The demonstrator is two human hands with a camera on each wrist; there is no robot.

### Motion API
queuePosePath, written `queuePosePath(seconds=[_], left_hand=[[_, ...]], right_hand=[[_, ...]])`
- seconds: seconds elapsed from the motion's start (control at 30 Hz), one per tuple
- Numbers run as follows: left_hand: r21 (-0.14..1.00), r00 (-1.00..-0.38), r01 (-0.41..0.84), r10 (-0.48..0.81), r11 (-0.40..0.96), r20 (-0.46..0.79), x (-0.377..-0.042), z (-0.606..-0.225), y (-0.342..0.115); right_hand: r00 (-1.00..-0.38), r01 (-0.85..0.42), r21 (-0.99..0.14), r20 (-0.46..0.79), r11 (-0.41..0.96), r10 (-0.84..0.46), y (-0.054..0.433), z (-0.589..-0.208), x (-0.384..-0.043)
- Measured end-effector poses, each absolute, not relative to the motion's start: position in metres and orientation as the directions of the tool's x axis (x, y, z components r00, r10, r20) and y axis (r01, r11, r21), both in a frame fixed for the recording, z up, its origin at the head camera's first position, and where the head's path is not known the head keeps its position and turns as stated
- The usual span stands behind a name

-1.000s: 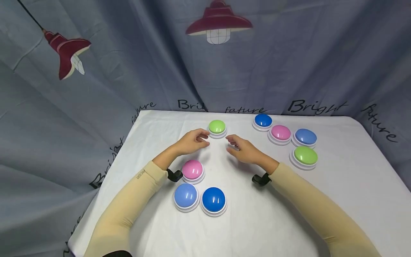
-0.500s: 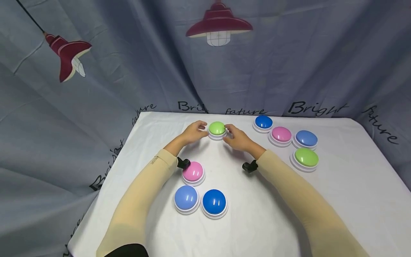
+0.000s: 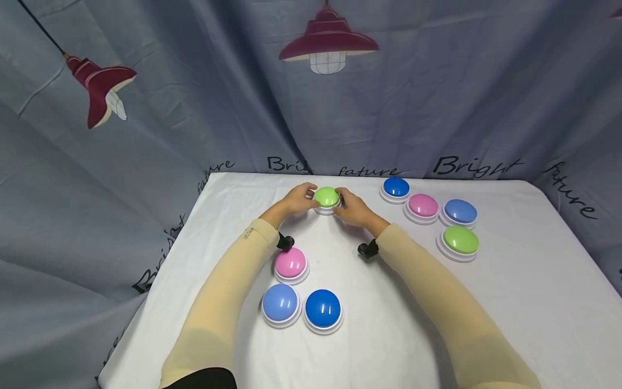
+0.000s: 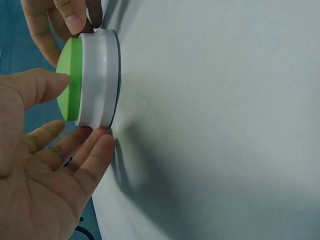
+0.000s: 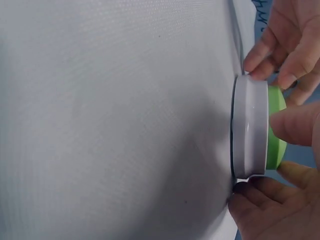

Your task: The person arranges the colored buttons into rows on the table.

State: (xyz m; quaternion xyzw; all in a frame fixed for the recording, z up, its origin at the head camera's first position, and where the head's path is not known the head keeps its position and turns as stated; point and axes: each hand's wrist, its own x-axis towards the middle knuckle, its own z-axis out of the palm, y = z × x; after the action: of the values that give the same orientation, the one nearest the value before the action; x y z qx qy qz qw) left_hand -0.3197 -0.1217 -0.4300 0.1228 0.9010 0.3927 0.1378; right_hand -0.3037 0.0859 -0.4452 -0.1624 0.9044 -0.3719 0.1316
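Observation:
A round push button with a green dome (image 3: 326, 196) and a white base stands at the back of the table, between both hands. My left hand (image 3: 298, 200) holds its left side; in the left wrist view the fingertips (image 4: 102, 145) lie along the white base, the thumb over the green dome. From the other side my right hand (image 3: 356, 208) holds it likewise; in the right wrist view its thumb (image 5: 292, 124) lies across the dome and its fingers curl at the base. The base sits on or close over the white cloth.
Nearer me stand a pink button (image 3: 290, 263), a light blue button (image 3: 280, 303) and a dark blue button (image 3: 323, 308). At the right are another dark blue button (image 3: 396, 187), pink button (image 3: 423, 206), light blue button (image 3: 460, 211) and green button (image 3: 460, 240). A grey curtain (image 3: 194, 97) hangs behind.
Both hands have moved forward and inward from either side, closing on the far green button. The other buttons stay in place; the head view has shifted slightly.

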Motion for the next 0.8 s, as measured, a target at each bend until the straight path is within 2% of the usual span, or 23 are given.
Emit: queuePosePath(seconds=[0.57,0.8], left_hand=[[0.774,-0.931,0.119,0.341,0.621,-0.131,-0.313,-0.422,-0.116],[0.761,-0.907,0.185,0.406,0.622,-0.112,-0.305,-0.419,-0.121]], right_hand=[[-0.937,-0.271,-0.626,-0.005,0.732,-0.350,0.078,-0.449,-0.299],[-0.924,-0.315,-0.614,0.024,0.723,-0.382,0.087,-0.445,-0.287]])
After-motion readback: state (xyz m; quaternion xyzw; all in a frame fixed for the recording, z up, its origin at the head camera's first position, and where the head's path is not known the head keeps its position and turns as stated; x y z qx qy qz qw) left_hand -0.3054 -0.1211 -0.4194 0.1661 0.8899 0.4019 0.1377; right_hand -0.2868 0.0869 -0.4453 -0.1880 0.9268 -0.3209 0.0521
